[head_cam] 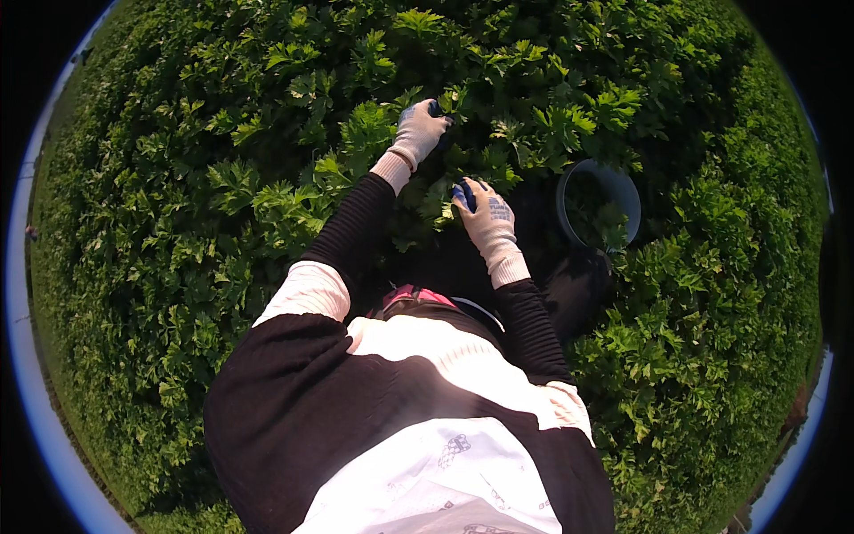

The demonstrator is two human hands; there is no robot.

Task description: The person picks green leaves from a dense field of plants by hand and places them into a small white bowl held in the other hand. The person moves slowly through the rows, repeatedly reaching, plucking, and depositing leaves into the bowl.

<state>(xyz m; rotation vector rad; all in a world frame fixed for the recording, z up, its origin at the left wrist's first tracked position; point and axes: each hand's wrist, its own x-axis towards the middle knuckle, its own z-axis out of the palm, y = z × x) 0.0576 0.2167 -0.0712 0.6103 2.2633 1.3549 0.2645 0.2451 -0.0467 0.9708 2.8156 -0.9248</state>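
My left hand (421,130), in a pale knitted glove with dark blue palm coating, reaches into the leafy green plants (367,130) at the upper middle. Its fingertips are partly lost in shadow and leaves, so a grip cannot be made out. Lower and to the right, my right hand (486,207) wears a matching glove, its fingers curled at some leaves (446,212); whether they hold a stem is hidden. A grey round bucket (634,200) with cut-looking leaves inside lies tilted to the right of my right hand.
Dense leafy plants (200,220) surround me on both sides and ahead. Below the bucket is my dark-clad knee (577,287), among the plants. A pale strip borders the field at the far left.
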